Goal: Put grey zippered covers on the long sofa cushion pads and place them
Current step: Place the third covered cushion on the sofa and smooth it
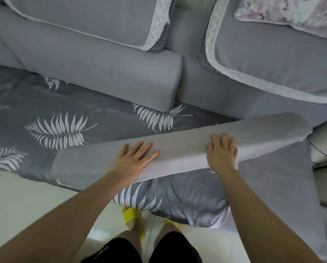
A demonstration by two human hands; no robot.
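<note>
A long cushion pad in a light grey cover (181, 147) lies at a slant across the front of the sofa seat, its right end higher. My left hand (134, 160) rests flat on its middle with fingers spread. My right hand (222, 152) presses flat on it further right, near the front edge. Loose grey cover fabric (272, 186) hangs down from the pad's right end. A second long grey covered cushion (94, 69) leans against the sofa back at the upper left.
The seat wears a dark grey sheet with white leaf prints (60, 118). Lace-trimmed grey back cushions (94, 21) and a floral purple pillow (291, 14) stand behind. A cream armrest (323, 147) is at right. My feet in yellow slippers (132, 219) stand on pale floor tiles.
</note>
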